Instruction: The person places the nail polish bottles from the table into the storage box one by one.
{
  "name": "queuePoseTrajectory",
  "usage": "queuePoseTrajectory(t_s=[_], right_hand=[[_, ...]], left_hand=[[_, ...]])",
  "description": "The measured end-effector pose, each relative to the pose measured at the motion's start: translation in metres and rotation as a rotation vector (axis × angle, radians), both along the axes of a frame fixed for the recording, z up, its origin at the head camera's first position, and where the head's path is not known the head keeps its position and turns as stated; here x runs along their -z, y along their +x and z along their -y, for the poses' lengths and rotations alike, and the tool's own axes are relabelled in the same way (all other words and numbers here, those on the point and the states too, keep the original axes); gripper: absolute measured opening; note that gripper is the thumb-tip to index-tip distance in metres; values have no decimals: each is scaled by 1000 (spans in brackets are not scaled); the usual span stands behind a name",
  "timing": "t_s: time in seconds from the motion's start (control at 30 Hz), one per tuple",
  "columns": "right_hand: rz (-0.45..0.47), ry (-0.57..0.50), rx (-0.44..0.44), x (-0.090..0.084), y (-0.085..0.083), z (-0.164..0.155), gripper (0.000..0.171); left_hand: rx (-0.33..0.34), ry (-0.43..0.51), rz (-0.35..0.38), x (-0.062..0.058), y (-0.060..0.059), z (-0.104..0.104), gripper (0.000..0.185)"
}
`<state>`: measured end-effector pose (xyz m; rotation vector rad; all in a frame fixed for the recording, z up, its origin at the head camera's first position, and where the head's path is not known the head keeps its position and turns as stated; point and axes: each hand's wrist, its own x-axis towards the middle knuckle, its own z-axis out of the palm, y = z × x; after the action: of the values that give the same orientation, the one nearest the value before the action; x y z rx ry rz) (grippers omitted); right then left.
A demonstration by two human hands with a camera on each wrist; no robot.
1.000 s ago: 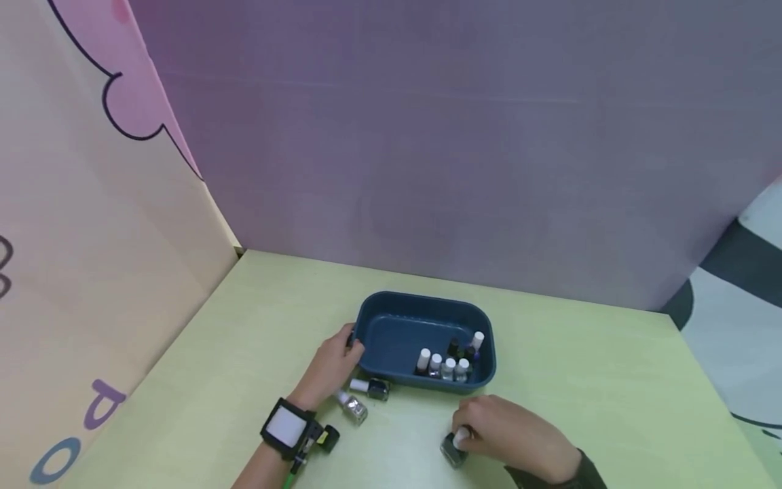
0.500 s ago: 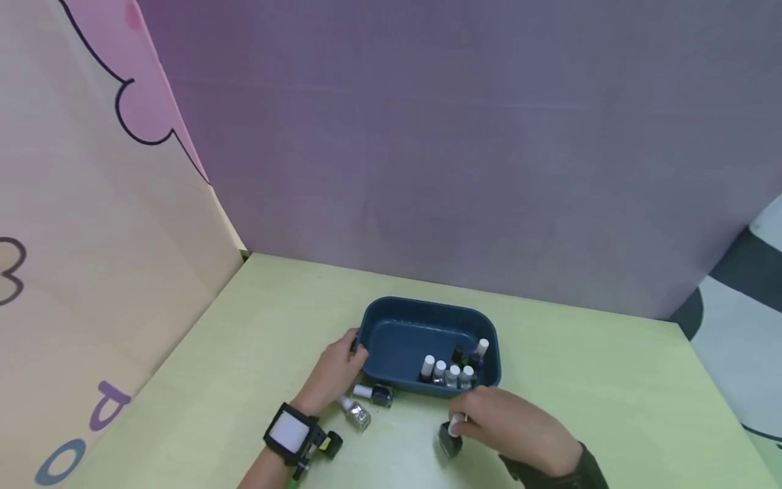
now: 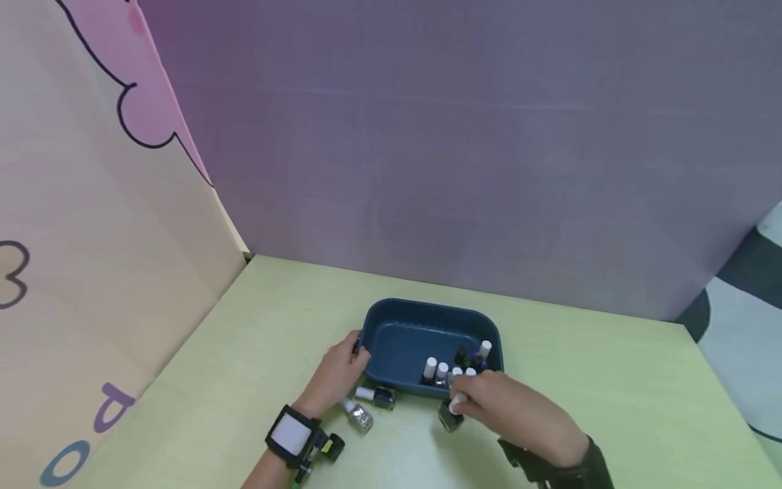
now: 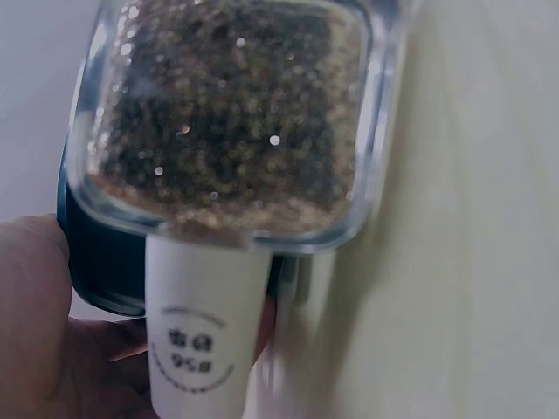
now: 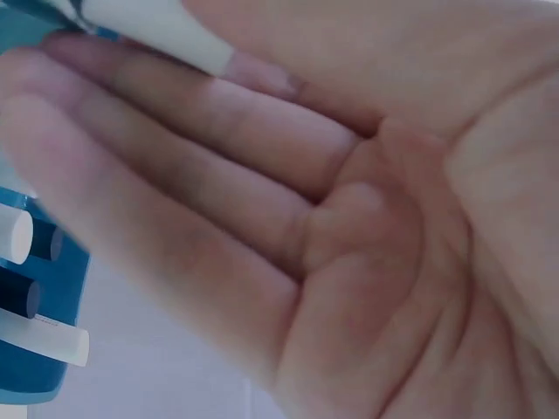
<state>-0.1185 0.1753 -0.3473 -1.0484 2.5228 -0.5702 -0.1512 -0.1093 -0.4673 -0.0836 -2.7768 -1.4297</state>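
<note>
My left hand (image 3: 337, 373) grips the left edge of a dark blue tray (image 3: 400, 333); its thumb lies over the rim. My right hand (image 3: 510, 407) pinches a dark nail polish bottle (image 3: 450, 417) by its white cap (image 5: 162, 30), just in front of the tray's near right side. Several nail polish bottles (image 3: 430, 368) with white or black caps stand in the tray's right part, some partly hidden by the right hand. By the left wrist, a glitter nail polish bottle (image 3: 360, 417) and a dark one (image 3: 383, 398) lie on the table.
The light green table (image 3: 293, 299) meets a purple-grey panel (image 3: 427, 170) at the back. A pale printed panel (image 3: 134, 272) borders its left side. A black device (image 3: 290, 435) is strapped to the left wrist.
My right hand has carried the dark nail polish bottle up and away from me, closer to the tray. The left hand keeps its grip on the tray. The view has shifted slightly.
</note>
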Motion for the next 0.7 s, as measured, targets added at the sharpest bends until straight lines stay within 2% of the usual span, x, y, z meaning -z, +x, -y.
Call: queuePoseTrajectory(t_s=[0.2,0.37,0.57,0.7], right_hand=[[12,-24,-3,-1,-1,3,13],[-47,-32,-1,-2,-4,7,16],[-91,-38,19,-5,-6,8,9],[-162,-42,32,-5,-6,8,8]], left_hand=[[-7,-8,-8,-1,0,5,43],[-12,6,2,-2,2,9,43],[-12,5,-8,-3,2,12,42],[-8,3,-11,-3,2,13,42]])
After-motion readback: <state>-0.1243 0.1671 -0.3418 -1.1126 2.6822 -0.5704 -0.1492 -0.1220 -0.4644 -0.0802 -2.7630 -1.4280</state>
